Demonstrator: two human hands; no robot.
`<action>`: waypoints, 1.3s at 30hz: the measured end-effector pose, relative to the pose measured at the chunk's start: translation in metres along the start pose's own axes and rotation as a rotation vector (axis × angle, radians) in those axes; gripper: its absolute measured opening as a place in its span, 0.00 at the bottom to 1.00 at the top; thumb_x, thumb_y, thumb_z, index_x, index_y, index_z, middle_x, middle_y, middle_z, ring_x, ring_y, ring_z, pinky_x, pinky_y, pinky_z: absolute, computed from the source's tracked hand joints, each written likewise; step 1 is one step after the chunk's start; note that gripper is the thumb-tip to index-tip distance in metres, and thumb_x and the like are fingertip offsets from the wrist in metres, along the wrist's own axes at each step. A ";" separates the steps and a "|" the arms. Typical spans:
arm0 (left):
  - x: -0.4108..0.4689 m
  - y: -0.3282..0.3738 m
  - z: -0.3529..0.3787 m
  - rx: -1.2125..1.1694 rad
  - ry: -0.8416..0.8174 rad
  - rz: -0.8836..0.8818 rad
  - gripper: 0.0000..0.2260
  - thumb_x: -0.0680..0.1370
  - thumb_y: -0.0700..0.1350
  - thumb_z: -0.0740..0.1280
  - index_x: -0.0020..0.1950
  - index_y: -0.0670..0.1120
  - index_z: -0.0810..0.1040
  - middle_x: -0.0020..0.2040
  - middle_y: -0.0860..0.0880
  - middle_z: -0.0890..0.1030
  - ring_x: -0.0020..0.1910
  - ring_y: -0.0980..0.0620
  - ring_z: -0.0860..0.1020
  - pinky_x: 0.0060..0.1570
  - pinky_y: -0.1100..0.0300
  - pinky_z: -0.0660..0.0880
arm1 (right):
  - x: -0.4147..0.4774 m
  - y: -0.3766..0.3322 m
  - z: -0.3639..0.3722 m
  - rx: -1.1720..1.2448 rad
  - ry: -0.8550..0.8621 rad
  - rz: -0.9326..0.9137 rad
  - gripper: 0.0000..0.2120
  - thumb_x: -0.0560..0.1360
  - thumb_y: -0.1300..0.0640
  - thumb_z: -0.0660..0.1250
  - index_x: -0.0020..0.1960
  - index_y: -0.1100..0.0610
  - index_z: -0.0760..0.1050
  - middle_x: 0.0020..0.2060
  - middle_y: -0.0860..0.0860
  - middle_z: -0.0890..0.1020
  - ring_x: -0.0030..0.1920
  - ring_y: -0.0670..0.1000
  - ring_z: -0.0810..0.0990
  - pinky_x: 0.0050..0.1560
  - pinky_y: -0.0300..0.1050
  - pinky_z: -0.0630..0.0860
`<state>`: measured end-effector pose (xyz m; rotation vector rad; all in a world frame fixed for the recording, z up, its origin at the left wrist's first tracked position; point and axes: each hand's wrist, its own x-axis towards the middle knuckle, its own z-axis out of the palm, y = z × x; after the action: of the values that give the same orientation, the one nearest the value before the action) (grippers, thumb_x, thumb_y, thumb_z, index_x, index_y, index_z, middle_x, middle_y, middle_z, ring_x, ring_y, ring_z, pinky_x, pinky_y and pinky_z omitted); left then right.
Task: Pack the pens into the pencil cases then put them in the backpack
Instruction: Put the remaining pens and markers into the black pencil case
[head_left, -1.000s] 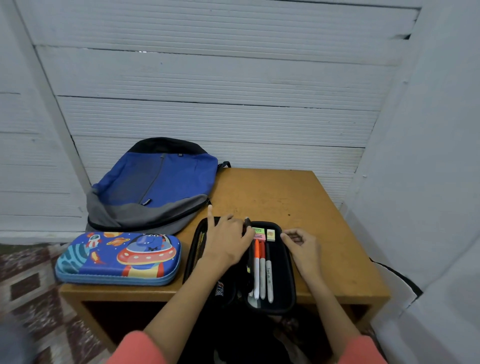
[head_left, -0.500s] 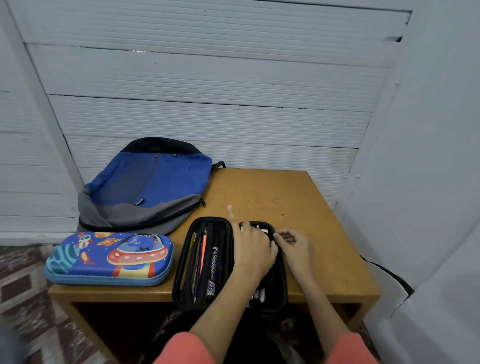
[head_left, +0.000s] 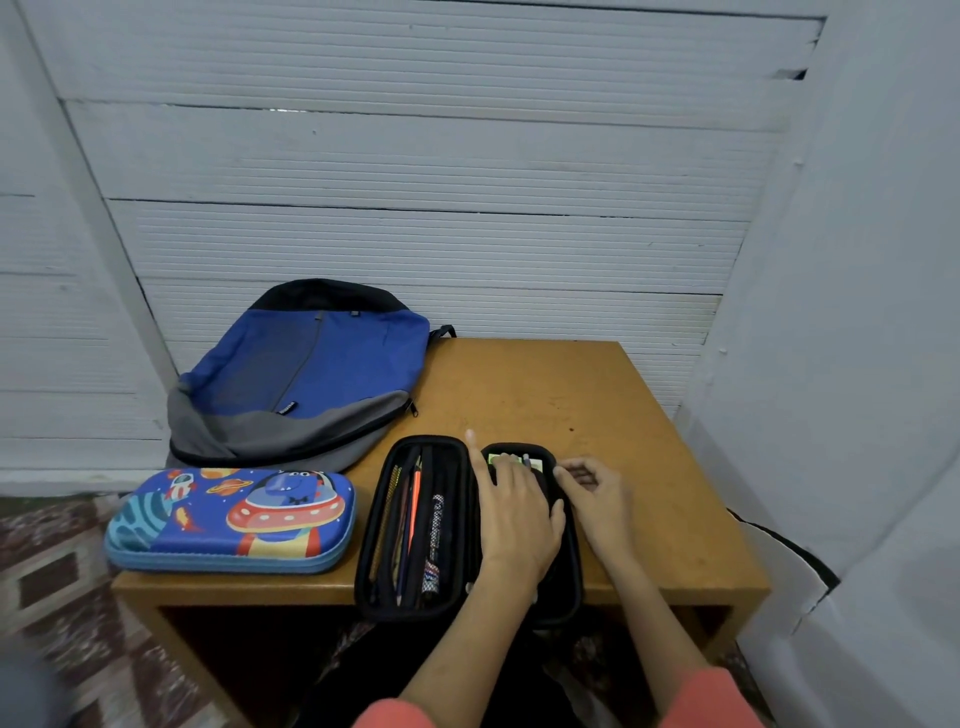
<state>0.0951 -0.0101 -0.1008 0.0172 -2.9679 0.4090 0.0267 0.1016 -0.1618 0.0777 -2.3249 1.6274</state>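
The packing step looked nearly done. The black pencil case (head_left: 371, 545) lay open at the front edge of the worktop (head_left: 571, 395), with pens (head_left: 413, 519) in its left half. The left hand (head_left: 514, 514) pressed flat on the right half, grip released. The right hand (head_left: 597, 493) curled at the case's right rim; whether it pinched anything, I could not tell. The next move probably called for folding the 2 halves shut and zipping them, before the backpack (head_left: 311, 374).

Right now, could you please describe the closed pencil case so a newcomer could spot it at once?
Start at the brown wooden table, where a blue and grey fabric backpack lies at the far left. Just in front of it lies the closed hard-shell pencil case. Unlike the open black case beside it, it is bright blue with a cartoon flying saucer.
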 end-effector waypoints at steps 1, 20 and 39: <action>0.000 -0.001 0.001 -0.016 0.002 -0.004 0.33 0.81 0.60 0.46 0.71 0.34 0.65 0.68 0.36 0.70 0.69 0.39 0.66 0.65 0.28 0.31 | 0.000 0.000 0.000 -0.004 -0.001 0.002 0.02 0.74 0.58 0.71 0.44 0.53 0.82 0.38 0.46 0.83 0.42 0.46 0.82 0.44 0.43 0.79; -0.030 -0.119 0.040 -0.606 0.103 -0.108 0.23 0.82 0.54 0.49 0.76 0.47 0.62 0.76 0.50 0.61 0.75 0.53 0.57 0.75 0.52 0.46 | 0.002 -0.001 -0.002 -0.021 -0.027 0.016 0.06 0.74 0.49 0.71 0.45 0.51 0.82 0.38 0.45 0.84 0.42 0.45 0.82 0.44 0.46 0.81; -0.027 -0.109 0.048 -0.681 0.033 -0.147 0.24 0.81 0.37 0.54 0.78 0.43 0.54 0.77 0.48 0.59 0.76 0.53 0.55 0.76 0.56 0.47 | -0.001 -0.004 -0.002 -0.020 -0.033 0.011 0.03 0.74 0.55 0.71 0.47 0.53 0.82 0.39 0.46 0.83 0.42 0.46 0.82 0.45 0.44 0.80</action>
<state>0.1188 -0.1277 -0.1209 0.1489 -2.8808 -0.6126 0.0289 0.1022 -0.1574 0.0882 -2.3693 1.6199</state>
